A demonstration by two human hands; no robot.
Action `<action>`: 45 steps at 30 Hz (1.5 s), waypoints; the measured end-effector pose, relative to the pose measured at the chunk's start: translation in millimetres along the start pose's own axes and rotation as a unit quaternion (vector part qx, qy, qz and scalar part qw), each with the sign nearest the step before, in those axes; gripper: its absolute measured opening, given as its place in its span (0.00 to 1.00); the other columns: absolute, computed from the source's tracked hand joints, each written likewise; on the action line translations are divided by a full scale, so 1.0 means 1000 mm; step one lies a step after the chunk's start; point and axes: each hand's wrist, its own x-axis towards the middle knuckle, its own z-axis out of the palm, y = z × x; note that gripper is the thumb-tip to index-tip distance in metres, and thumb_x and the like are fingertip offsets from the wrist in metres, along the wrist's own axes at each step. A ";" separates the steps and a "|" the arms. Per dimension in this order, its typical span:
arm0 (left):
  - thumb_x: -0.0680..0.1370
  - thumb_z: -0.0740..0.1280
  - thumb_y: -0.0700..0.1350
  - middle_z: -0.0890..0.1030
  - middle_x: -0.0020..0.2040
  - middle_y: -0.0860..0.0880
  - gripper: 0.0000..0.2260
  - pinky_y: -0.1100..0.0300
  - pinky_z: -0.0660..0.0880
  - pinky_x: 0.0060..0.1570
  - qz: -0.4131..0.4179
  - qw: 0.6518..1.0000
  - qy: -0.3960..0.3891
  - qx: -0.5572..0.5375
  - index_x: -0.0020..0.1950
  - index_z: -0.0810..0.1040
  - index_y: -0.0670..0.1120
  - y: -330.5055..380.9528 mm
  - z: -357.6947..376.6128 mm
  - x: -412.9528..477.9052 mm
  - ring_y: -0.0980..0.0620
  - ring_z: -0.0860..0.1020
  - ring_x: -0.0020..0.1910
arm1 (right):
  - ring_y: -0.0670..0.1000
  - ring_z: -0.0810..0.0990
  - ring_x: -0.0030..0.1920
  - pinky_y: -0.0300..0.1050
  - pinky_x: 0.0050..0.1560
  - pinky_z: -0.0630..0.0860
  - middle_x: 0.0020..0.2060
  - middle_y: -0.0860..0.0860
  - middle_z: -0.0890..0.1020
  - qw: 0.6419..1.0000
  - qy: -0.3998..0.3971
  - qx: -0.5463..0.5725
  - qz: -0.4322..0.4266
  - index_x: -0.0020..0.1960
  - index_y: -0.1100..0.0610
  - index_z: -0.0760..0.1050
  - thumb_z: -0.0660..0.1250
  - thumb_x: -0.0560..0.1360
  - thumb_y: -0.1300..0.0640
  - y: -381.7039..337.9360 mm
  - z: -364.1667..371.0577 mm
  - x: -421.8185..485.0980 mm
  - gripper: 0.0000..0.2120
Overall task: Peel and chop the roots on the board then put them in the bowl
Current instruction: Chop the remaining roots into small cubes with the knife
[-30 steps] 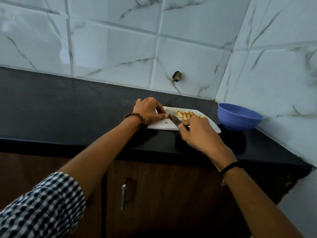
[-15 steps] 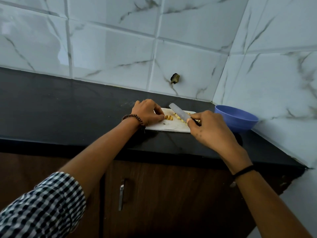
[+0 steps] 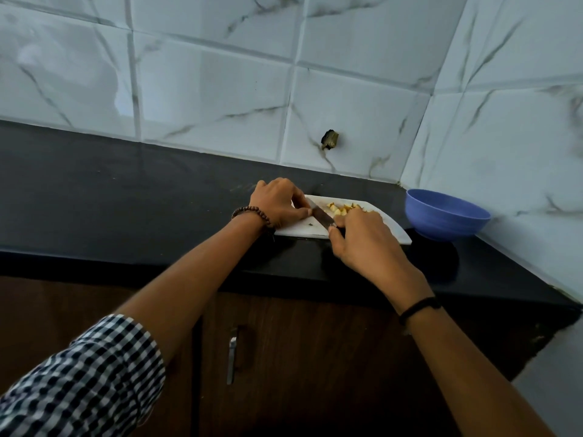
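Note:
A white cutting board (image 3: 394, 230) lies on the black counter near the corner. Several small yellow chopped root pieces (image 3: 339, 209) lie heaped at its far side. My right hand (image 3: 362, 238) grips the handle of a knife (image 3: 321, 216), whose blade lies low across the board, pointing up-left. My left hand (image 3: 279, 203) sits at the board's left end with curled fingers, its fingertips right at the blade; whatever it pinches is hidden. The blue bowl (image 3: 444, 216) stands to the right of the board, and its inside is not visible.
The black counter (image 3: 126, 197) stretches left from the board. Marble-look tiled walls meet in a corner behind the bowl, and a small dark hole (image 3: 329, 140) marks the back wall. Below the counter edge are brown cabinet doors with a metal handle (image 3: 232, 361).
The knife was raised half a second ago and has come back down onto the board beside my left fingertips. My right hand dropped with it. My left hand stayed put.

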 end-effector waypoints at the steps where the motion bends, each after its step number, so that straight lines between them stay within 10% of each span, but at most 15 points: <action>1: 0.74 0.69 0.55 0.79 0.42 0.60 0.07 0.53 0.66 0.58 0.001 1.000 -0.001 0.002 0.46 0.84 0.55 0.000 0.001 0.000 0.58 0.74 0.45 | 0.52 0.72 0.41 0.45 0.39 0.67 0.43 0.53 0.74 1.000 -0.011 -0.009 0.000 0.57 0.57 0.78 0.59 0.82 0.49 0.000 0.000 -0.002 0.14; 13: 0.79 0.64 0.48 0.81 0.53 0.58 0.08 0.48 0.63 0.62 0.014 0.999 -0.044 -0.004 0.48 0.82 0.58 -0.002 0.001 0.000 0.56 0.75 0.56 | 0.44 0.73 0.36 0.36 0.33 0.67 0.35 0.45 0.72 0.997 0.035 0.074 0.004 0.67 0.52 0.76 0.60 0.82 0.50 0.020 -0.026 -0.031 0.16; 23: 0.75 0.69 0.52 0.82 0.43 0.59 0.03 0.46 0.71 0.64 -0.038 0.993 -0.031 -0.105 0.47 0.82 0.56 -0.004 -0.003 0.001 0.56 0.79 0.50 | 0.51 0.77 0.46 0.49 0.47 0.79 0.50 0.54 0.81 0.995 0.042 0.095 -0.002 0.61 0.53 0.80 0.61 0.81 0.50 0.008 -0.019 -0.024 0.14; 27: 0.71 0.72 0.55 0.80 0.41 0.62 0.05 0.47 0.71 0.64 -0.037 0.993 -0.052 -0.099 0.43 0.84 0.56 -0.005 -0.002 0.002 0.58 0.79 0.48 | 0.49 0.77 0.40 0.46 0.39 0.76 0.41 0.50 0.76 0.993 0.055 0.103 0.006 0.61 0.53 0.79 0.61 0.81 0.50 0.011 -0.015 -0.023 0.14; 34: 0.79 0.63 0.55 0.85 0.44 0.57 0.11 0.60 0.78 0.35 -0.083 0.977 -0.006 -0.196 0.49 0.82 0.53 -0.002 -0.005 0.001 0.62 0.80 0.38 | 0.46 0.75 0.38 0.40 0.34 0.70 0.40 0.50 0.76 0.993 0.057 0.106 0.001 0.61 0.53 0.79 0.61 0.82 0.51 0.009 -0.014 -0.021 0.13; 37: 0.80 0.61 0.55 0.84 0.39 0.57 0.14 0.60 0.77 0.33 -0.091 0.977 0.037 -0.190 0.45 0.83 0.52 -0.002 -0.006 0.000 0.63 0.76 0.27 | 0.48 0.76 0.42 0.44 0.39 0.73 0.46 0.52 0.78 0.993 0.038 0.107 -0.011 0.62 0.52 0.79 0.61 0.81 0.49 0.005 -0.012 -0.020 0.14; 45: 0.79 0.60 0.58 0.83 0.40 0.52 0.16 0.55 0.78 0.43 -0.114 0.990 0.070 -0.033 0.45 0.82 0.50 -0.004 -0.018 -0.005 0.51 0.81 0.42 | 0.46 0.75 0.40 0.42 0.36 0.71 0.43 0.49 0.75 0.997 0.020 0.064 0.025 0.64 0.52 0.77 0.61 0.81 0.48 0.030 -0.012 -0.020 0.15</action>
